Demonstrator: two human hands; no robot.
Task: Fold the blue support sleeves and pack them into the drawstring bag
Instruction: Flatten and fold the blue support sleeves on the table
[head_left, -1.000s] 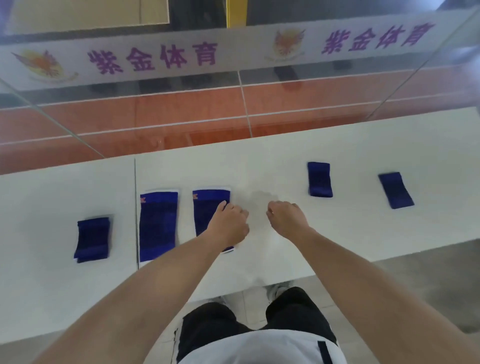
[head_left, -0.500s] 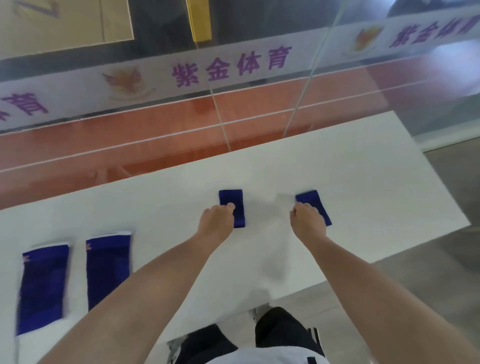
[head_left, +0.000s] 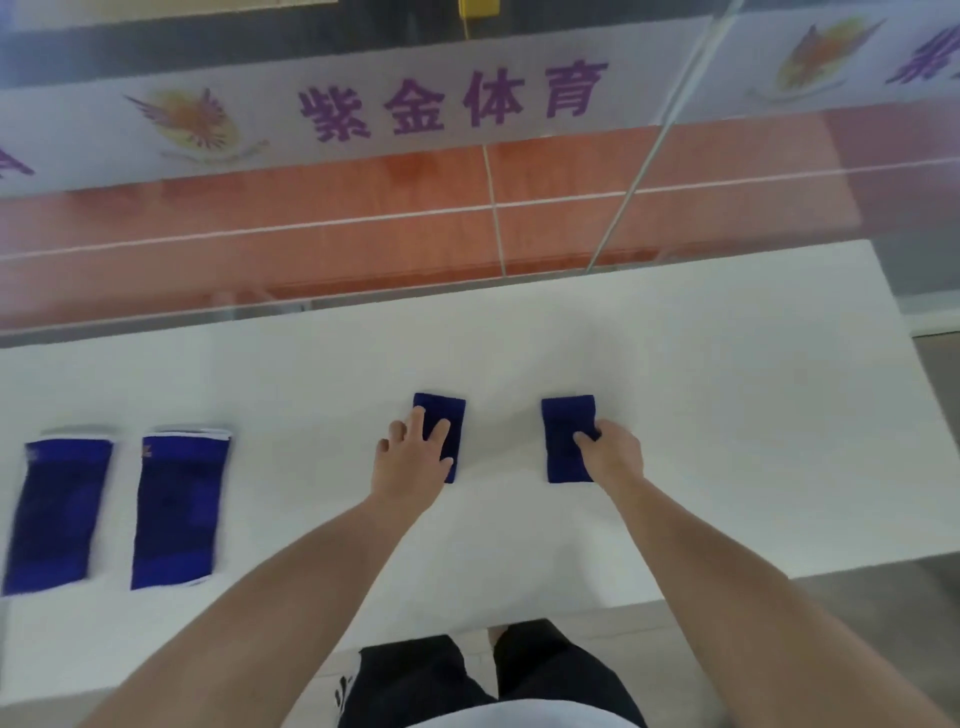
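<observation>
Two small dark blue sleeves lie side by side on the white table (head_left: 727, 441). My left hand (head_left: 415, 457) rests flat on the left small sleeve (head_left: 444, 421), fingers spread over it. My right hand (head_left: 613, 457) pinches the right edge of the right small sleeve (head_left: 563, 441), which still lies on the table. Two longer blue sleeves with white ends, one (head_left: 176, 514) nearer and one (head_left: 54, 514) at the frame's left edge, lie flat further left. No drawstring bag is in view.
A glass wall (head_left: 467, 218) with a frosted band of purple characters runs along the table's far edge. The table's right end (head_left: 930, 452) and front edge (head_left: 675, 603) are close to my arms. My legs stand below the front edge.
The view and both hands shifted right from the long sleeves to the two small sleeves. My left hand now lies on one and my right hand has taken hold of the other.
</observation>
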